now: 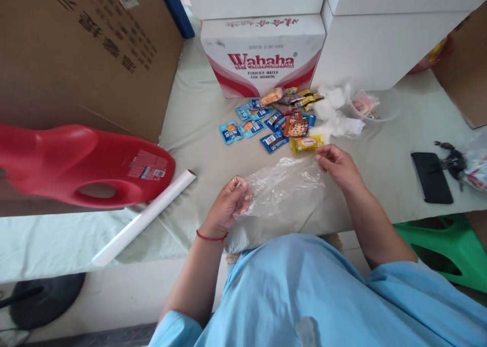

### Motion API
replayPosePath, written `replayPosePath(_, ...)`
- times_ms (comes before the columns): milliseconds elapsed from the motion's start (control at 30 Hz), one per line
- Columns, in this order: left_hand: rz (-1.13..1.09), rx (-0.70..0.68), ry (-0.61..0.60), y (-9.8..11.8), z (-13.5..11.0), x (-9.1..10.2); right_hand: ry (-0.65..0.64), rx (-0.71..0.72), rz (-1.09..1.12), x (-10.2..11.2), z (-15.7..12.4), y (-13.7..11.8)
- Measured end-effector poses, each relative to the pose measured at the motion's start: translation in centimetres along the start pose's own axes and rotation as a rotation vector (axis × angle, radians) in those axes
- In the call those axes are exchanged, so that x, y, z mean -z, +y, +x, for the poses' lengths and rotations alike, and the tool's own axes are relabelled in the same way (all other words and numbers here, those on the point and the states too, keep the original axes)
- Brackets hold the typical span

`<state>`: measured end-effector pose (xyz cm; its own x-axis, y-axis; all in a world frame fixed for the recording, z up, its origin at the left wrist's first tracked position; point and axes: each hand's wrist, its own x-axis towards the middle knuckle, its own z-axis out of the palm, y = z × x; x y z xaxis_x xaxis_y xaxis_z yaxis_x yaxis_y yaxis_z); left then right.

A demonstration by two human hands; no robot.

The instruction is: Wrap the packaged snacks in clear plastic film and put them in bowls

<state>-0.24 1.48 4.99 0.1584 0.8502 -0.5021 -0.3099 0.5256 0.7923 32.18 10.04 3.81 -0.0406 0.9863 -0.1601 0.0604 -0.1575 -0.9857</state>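
Note:
A clear plastic bag [283,189] is stretched between my two hands, just above the table's front edge. My left hand [232,200] has its fingers closed on the bag's left side. At the upper right corner, my right hand [335,164] pinches the bag between thumb and fingers. Right beyond it lies a small yellow snack packet [306,143]. Behind are blue snack packets [274,140], a brown packet [297,126] and light blue packets [230,132], loosely heaped. White crumpled plastic bags [335,113] lie to their right.
A Wahaha carton [266,58] stands behind the snacks, near a clear plastic bowl [386,106]. To the left are a red jug [95,167], a white roll [144,217] and a large cardboard box [87,58]. A black phone [431,177] lies right, above a green stool [449,245].

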Motion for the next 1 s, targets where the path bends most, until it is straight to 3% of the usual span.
replayPosePath(67, -0.005, -0.010, 0.133, -0.6, 0.4, 0.0, 0.088, 0.013, 0.054, -0.3, 0.3, 0.6)
replayPosePath(167, 0.012, -0.008, 0.314, -1.5, 0.8, -0.5, -0.013, -0.132, 0.164, -1.5, -0.7, 1.6)
replayPosePath(267, 0.025, -0.004, 0.356, -2.0, 1.0, -0.9, -0.144, -0.187, 0.090, -2.9, -2.4, 2.6)
replayPosePath(367, 0.069, -0.060, 0.356, -2.1, 1.3, -0.4, -0.181, -0.199, -0.004, -3.2, -3.5, 3.5)
replayPosePath(433, 0.139, -0.145, 0.429, -2.2, 1.6, 0.3, -0.131, -0.210, -0.038, -2.5, -3.8, 4.0)
replayPosePath(500, 0.284, -0.253, 0.578, -2.4, 1.9, 0.8, -0.076, -0.210, -0.084, -1.7, -4.0, 4.2)
replayPosePath(567, 0.528, -0.414, 0.754, -2.8, 2.1, 0.8, -0.052, -0.202, -0.131, -1.0, -4.3, 4.4)
replayPosePath(633, 0.826, -0.639, 0.841, -3.2, 2.0, 0.2, -0.056, -0.182, -0.180, -0.8, -4.8, 4.4)
replayPosePath(667, 0.972, -0.753, 0.820, -3.4, 2.0, -0.2, -0.061, -0.167, -0.207, -0.8, -5.2, 4.4)
replayPosePath(733, 1.223, -0.913, 0.639, -3.7, 1.9, -1.1, -0.069, -0.132, -0.269, -0.8, -5.9, 4.3)
replayPosePath(867, 1.482, -0.928, 0.184, -4.6, 2.0, -1.9, -0.037, -0.053, -0.447, 0.7, -7.4, 4.2)
replayPosePath(933, 1.492, -0.906, 0.104, -5.5, 2.0, -1.8, -0.001, -0.029, -0.535, 2.2, -8.4, 4.5)
replayPosePath(1000, 1.437, -0.886, 0.139, -6.3, 2.2, -1.8, 0.028, -0.039, -0.589, 3.8, -9.4, 4.9)
